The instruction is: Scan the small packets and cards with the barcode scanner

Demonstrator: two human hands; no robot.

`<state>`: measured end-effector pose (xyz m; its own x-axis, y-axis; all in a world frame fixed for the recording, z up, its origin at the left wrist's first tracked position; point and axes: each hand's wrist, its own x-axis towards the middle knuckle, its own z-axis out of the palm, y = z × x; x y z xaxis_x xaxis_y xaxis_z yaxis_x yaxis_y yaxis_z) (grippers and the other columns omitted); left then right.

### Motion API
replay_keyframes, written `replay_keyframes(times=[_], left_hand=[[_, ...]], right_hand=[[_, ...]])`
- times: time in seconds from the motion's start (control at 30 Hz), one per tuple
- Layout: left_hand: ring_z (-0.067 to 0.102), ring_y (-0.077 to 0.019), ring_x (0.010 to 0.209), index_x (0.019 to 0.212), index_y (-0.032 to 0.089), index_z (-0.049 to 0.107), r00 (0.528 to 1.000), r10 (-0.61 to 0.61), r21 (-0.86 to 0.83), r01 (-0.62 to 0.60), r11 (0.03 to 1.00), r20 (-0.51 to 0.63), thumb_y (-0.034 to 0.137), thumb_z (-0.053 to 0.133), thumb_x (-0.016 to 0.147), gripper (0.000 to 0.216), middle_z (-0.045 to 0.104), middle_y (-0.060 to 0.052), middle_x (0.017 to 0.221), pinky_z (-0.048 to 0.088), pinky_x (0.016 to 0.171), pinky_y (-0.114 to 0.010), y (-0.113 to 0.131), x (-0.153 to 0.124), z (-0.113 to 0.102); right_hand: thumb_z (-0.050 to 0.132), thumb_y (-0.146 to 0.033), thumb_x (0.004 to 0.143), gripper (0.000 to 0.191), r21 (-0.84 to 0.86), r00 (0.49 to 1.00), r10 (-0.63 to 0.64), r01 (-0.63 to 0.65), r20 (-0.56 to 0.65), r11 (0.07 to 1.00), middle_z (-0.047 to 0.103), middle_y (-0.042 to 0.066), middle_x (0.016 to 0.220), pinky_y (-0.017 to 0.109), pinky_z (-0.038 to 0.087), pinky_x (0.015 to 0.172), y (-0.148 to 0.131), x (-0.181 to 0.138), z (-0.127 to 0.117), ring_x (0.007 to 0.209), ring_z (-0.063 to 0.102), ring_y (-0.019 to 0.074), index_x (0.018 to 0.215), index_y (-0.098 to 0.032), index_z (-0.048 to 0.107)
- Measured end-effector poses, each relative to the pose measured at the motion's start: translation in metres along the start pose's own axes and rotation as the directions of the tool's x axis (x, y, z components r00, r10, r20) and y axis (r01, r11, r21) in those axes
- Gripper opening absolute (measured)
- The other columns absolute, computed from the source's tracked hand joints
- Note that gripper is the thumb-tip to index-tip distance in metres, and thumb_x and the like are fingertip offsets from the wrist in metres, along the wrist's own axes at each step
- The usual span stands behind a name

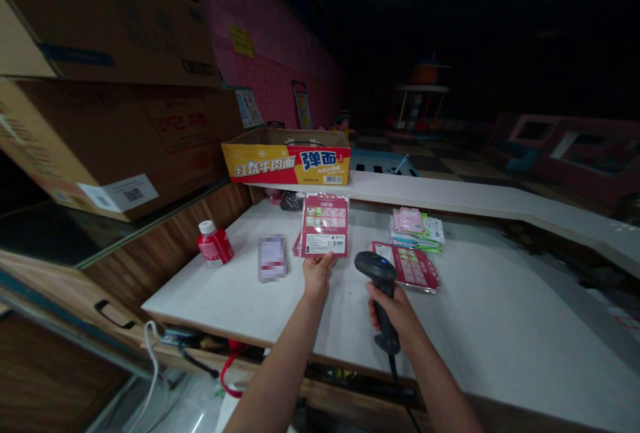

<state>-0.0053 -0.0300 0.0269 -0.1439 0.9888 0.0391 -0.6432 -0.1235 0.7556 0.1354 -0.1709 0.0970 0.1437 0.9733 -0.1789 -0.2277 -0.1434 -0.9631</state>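
Note:
My left hand (317, 276) grips the lower edge of a flat red package (327, 223), its printed back with small pictures and a barcode label facing me. More red packaging shows at its left edge, partly hidden behind it. In my right hand (397, 310) is a black barcode scanner (376, 265), with a blue light on top and its head turned toward the package. Behind the scanner lies a pile of similar red packages (417, 266). Just beyond that sits a stack of pink, green and white packets (415, 226).
A red bottle with a white cap (215, 245) and a blurred-out card or pack (273, 258) are on the white desk (220, 293). An open yellow and red carton (290, 161) stands on the raised ledge (425, 190). Large cardboard boxes (125, 133) are stacked at left. The scanner's cable (393, 370) hangs over the front edge.

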Motion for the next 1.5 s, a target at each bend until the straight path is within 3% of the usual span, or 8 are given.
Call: replay_keyframes(times=[0.2,0.4,0.73,0.97,1.17,1.27,1.37,1.5], left_hand=[[0.071,-0.0214,0.088,0.082,0.013,0.068,1.000,0.012,0.063,-0.013,0.998,0.014,0.024,0.080,0.062,0.025,0.074,-0.007,0.085,0.056,0.087,-0.037,0.002,-0.002,0.005],[0.070,-0.0220,0.093,0.098,0.014,0.066,1.000,-0.002,0.035,0.002,0.999,-0.002,0.026,0.085,0.056,0.047,0.075,-0.008,0.096,0.054,0.088,-0.037,0.000,0.000,0.000],[0.068,-0.0192,0.092,0.094,0.016,0.062,0.998,0.062,-0.003,-0.062,0.998,-0.024,0.039,0.086,0.057,0.050,0.072,-0.007,0.097,0.054,0.085,-0.033,0.001,0.004,-0.002],[0.064,-0.0106,0.063,0.082,0.017,0.054,0.992,0.104,0.077,-0.099,0.992,-0.065,0.051,0.080,0.063,0.047,0.067,0.000,0.072,0.051,0.062,-0.023,0.001,0.005,0.001],[0.042,-0.0059,0.038,0.065,0.020,0.044,0.964,0.204,0.293,-0.147,0.945,-0.173,0.063,0.062,0.076,0.047,0.052,0.006,0.050,0.030,0.039,-0.018,0.000,-0.001,0.007],[0.035,-0.0072,0.037,0.058,0.021,0.043,0.939,0.288,0.398,-0.196,0.896,-0.186,0.063,0.047,0.086,0.051,0.043,0.006,0.043,0.027,0.039,-0.020,0.002,-0.006,0.007],[0.041,-0.0109,0.045,0.056,0.022,0.043,0.896,0.410,0.573,-0.250,0.781,-0.169,0.056,0.042,0.091,0.049,0.044,0.003,0.046,0.036,0.048,-0.022,0.012,-0.009,0.005],[0.058,-0.0211,0.079,0.065,0.022,0.058,0.873,0.476,0.852,-0.330,0.406,0.111,0.041,0.052,0.088,0.030,0.061,-0.005,0.070,0.046,0.082,-0.033,0.033,-0.012,0.000]], right_hand=[[0.074,-0.057,0.067,0.045,0.011,1.000,-0.001,0.001,-0.009,1.000,0.055,-0.006,0.045,0.019,0.037,0.032,-0.008,-0.001,0.004,0.034,0.048,0.0096,0.075,-0.019,0.053],[0.075,-0.058,0.066,0.045,0.038,1.000,0.011,-0.012,0.009,0.999,0.055,-0.006,0.044,0.019,0.037,0.032,-0.012,-0.002,0.004,0.033,0.047,0.0090,0.069,-0.019,0.052],[0.077,-0.056,0.065,0.045,0.074,0.999,0.027,-0.024,-0.028,0.997,0.056,-0.005,0.046,0.020,0.037,0.032,-0.004,-0.001,-0.011,0.034,0.048,0.0096,0.073,-0.020,0.052],[0.078,-0.054,0.065,0.043,0.089,0.998,0.020,-0.014,-0.061,0.996,0.057,-0.004,0.047,0.020,0.039,0.033,-0.004,0.000,-0.032,0.035,0.049,0.0096,0.068,-0.019,0.054],[0.081,-0.051,0.063,0.042,0.139,0.993,0.015,0.002,-0.119,0.990,0.058,-0.005,0.049,0.020,0.039,0.033,-0.003,0.002,-0.053,0.035,0.050,0.0102,0.074,-0.019,0.056],[0.081,-0.051,0.063,0.041,0.148,0.985,0.019,0.007,-0.174,0.989,0.057,-0.005,0.049,0.020,0.039,0.033,0.001,0.005,-0.067,0.035,0.049,0.0097,0.077,-0.019,0.058],[0.080,-0.048,0.067,0.039,0.205,0.987,0.048,-0.015,-0.155,0.979,0.056,-0.004,0.050,0.020,0.039,0.034,0.009,0.011,-0.087,0.036,0.048,0.0096,0.082,-0.019,0.059],[0.081,-0.046,0.067,0.038,0.367,0.990,0.135,-0.144,0.048,0.919,0.054,-0.004,0.051,0.020,0.039,0.035,0.020,0.019,-0.117,0.038,0.047,0.0095,0.081,-0.019,0.059]])
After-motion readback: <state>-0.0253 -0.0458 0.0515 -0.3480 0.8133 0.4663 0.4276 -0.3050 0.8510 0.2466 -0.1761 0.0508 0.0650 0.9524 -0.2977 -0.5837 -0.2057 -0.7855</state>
